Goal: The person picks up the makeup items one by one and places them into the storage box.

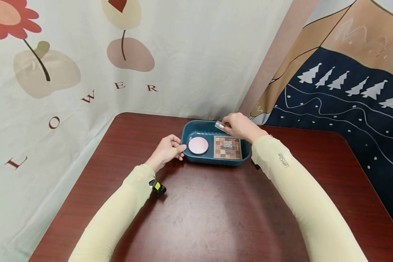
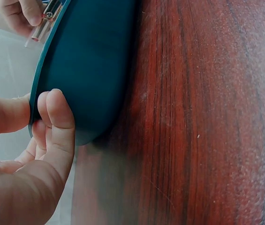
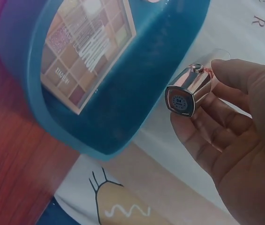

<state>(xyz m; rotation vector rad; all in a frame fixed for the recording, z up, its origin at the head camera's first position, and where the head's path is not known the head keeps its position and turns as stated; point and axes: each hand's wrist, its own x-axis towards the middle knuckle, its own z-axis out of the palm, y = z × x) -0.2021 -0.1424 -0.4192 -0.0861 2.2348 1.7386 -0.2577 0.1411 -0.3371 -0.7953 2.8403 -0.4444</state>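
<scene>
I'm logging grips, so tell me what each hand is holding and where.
Right hand pinches a small lipstick tube by its sides; left hand grips the blue tray by its left rim.

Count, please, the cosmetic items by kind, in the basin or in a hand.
Round pink compact: 1
Eyeshadow palette: 1
Lipstick tube, held by the right hand above the blue basin: 1
Total: 3
</scene>
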